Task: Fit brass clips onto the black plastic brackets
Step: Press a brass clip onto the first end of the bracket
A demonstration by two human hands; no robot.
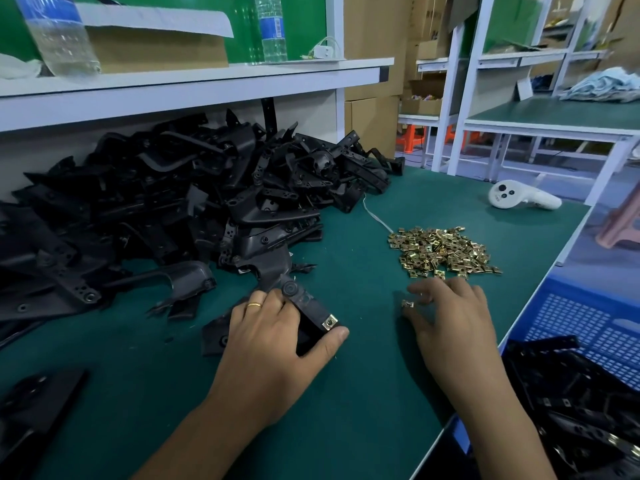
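My left hand (273,336) grips a black plastic bracket (294,296) that lies on the green mat, thumb curled under its near end. One brass clip (329,322) sits on that end of the bracket. My right hand (450,317) is just in front of the heap of brass clips (443,251) and pinches a single brass clip (408,303) between thumb and fingertips. A large pile of black brackets (166,209) fills the left and back of the bench.
A blue perforated crate (585,327) with black brackets stands at the right, below the bench edge. A white handheld controller (523,199) lies far right. A white cable (374,216) runs from the pile. Above are a shelf with water bottles (273,29) and a cardboard box.
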